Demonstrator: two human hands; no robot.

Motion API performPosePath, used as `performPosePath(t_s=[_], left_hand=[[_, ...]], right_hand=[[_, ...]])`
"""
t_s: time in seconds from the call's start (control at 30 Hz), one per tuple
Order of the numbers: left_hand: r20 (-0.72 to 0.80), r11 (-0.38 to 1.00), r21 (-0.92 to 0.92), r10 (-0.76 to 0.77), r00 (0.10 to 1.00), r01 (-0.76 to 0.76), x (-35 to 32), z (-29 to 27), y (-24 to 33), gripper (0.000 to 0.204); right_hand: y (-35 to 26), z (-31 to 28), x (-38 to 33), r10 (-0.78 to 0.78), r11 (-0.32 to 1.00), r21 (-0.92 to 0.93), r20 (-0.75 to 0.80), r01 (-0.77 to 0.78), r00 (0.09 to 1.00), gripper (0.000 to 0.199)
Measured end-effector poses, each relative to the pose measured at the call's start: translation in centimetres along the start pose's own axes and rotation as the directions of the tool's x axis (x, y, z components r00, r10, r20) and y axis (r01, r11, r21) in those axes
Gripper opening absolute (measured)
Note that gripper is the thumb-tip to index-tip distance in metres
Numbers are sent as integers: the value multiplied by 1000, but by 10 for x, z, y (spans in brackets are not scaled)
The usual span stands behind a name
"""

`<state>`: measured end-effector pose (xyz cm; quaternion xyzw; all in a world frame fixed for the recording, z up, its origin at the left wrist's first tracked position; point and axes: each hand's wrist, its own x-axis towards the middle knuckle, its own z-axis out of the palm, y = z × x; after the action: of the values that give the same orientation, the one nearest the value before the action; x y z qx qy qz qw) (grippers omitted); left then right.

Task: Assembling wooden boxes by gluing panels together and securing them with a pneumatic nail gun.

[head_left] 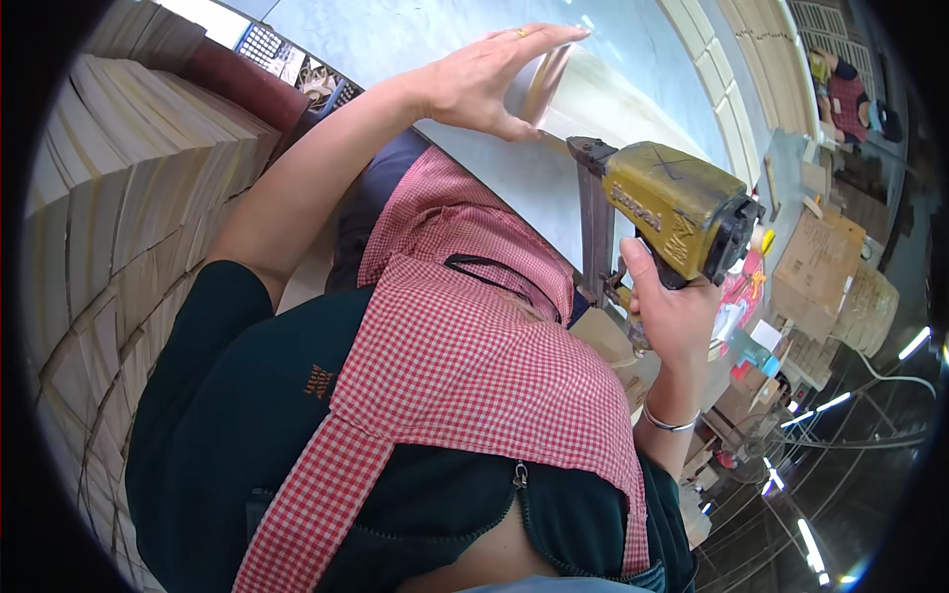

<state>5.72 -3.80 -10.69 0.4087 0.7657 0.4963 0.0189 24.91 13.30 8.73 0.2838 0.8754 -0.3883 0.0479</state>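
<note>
My left hand [489, 79], with a ring on one finger, reaches out and holds a pale wooden piece [603, 99] that stands on the grey worktable [435, 40]; the fingers lie flat along its edge and the thumb is below. My right hand [667, 311], a silver bangle on the wrist, grips the handle of a yellow nail gun [677, 212]. The gun's dark nose [591, 158] points at the wooden piece, just under my left hand. A red checked scarf [465, 356] over a dark top fills the middle of the view.
Tall stacks of pale wooden boards [119, 198] fill the left side. Curved wooden frames [746, 69] lie at the far end of the table. Another person in a red checked shirt [848, 97] is at the top right. Cardboard boxes [819, 267] stand at the right.
</note>
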Motion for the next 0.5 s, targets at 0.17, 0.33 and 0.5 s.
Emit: performPosePath(t_s=[0.17, 0.33, 0.5], left_hand=[[-36, 996, -83, 23, 999, -26, 2, 8, -6, 100], [10, 997, -12, 75, 997, -75, 7, 3, 0, 105], [14, 997, 9, 70, 997, -70, 9, 1, 3, 110]], right_hand=[[-6, 6, 4, -36, 999, 18, 33, 35, 999, 36], [-10, 9, 6, -18, 1000, 12, 27, 18, 999, 37], [-9, 9, 7, -43, 999, 10, 37, 43, 998, 37]])
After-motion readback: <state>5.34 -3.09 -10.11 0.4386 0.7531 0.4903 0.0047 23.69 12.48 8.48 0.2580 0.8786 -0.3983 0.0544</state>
